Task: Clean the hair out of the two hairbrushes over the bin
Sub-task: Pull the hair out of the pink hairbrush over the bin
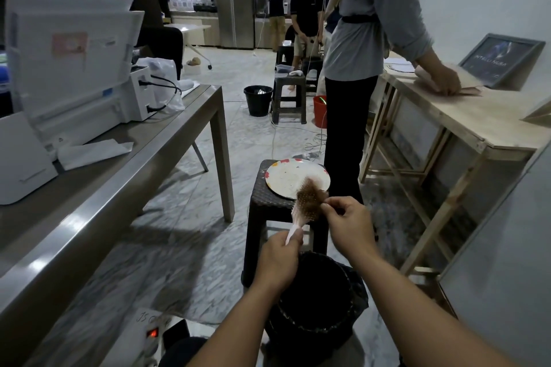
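My left hand (280,259) grips hairbrush (304,205) handle, axis running up-right; right hand (348,223) pinches hair (313,191) at head's right edge; bin (316,301) lower centre.

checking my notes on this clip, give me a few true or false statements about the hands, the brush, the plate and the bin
1. The left hand holds the hairbrush by its handle. True.
2. The brush is free of hair. False: brown hair covers its head.
3. The right hand pinches at the hair. True.
4. The plate lies on the floor. False: it sits on a dark stool.
5. The bin is white. False: it is black.
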